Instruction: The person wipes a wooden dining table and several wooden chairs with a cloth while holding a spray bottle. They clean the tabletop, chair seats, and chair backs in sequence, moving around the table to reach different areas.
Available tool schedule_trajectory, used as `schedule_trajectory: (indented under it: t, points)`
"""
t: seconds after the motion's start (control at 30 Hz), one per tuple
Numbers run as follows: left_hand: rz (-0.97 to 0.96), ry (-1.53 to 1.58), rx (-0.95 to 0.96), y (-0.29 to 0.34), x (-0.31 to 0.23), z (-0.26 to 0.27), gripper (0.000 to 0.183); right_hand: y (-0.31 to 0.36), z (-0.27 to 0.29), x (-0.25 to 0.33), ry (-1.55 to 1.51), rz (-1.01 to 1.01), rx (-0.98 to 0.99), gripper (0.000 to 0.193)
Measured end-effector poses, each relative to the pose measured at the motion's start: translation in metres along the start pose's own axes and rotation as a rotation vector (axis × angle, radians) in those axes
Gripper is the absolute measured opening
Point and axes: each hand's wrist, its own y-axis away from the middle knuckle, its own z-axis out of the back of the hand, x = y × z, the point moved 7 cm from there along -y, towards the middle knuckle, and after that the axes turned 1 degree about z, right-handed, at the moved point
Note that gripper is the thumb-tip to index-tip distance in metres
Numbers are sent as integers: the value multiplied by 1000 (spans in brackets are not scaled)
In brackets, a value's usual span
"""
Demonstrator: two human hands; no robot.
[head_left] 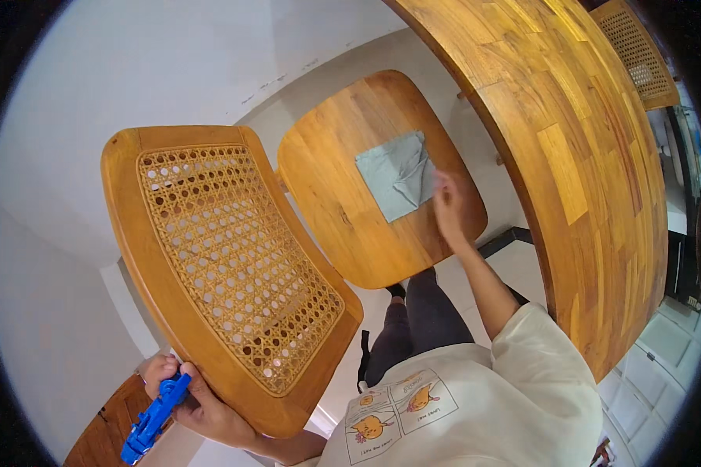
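A wooden chair stands in front of me, with a woven cane backrest (241, 257) on the left and a wooden seat (327, 156) beyond it. On the seat lies a folded grey-green cloth (393, 175), creased toward its right side. My right hand (449, 206) is at the cloth's right edge; its fingertips are blurred, so a grip on the cloth cannot be made out. At the lower left, my left hand (199, 401) is closed around a blue plastic object (156, 420), beside the outer edge of the backrest. Part of that object is hidden by the fingers.
A large wooden table (561, 179) with a curved edge runs along the right. Another cane-backed chair (639, 54) is at its far end. A pale wall (156, 62) rises behind the seat. A brown wooden piece (105, 428) shows at the lower left.
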Motion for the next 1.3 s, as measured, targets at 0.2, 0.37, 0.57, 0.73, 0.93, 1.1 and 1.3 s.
schedule_trajectory:
  t: [0.2, 0.37, 0.57, 0.73, 0.93, 1.1, 1.3]
  points:
    - [62, 68, -39, 1, 4, 1, 12, 5, -103, 51, 451, 537, 108, 53]
    - [61, 72, -44, 1, 1, 2, 12, -23, -114, 19, 636, 565, 1, 44]
    - [84, 94, -75, 4, -1, 3, 13, -64, -63, 36, -137, 38, 159, 28]
    - [97, 142, -51, 4, 3, 0, 13, -58, -28, 121, -530, 163, 503, 30]
    - [24, 57, -29, 3, 2, 3, 12, 43, -131, 91, 130, 651, 1107, 37]
    - [25, 103, -9, 0, 4, -2, 10, 75, -186, 37, 485, 1065, 855, 55]
    - [40, 119, 11, 1, 0, -5, 10, -14, -230, 40, 571, 936, 382, 56]
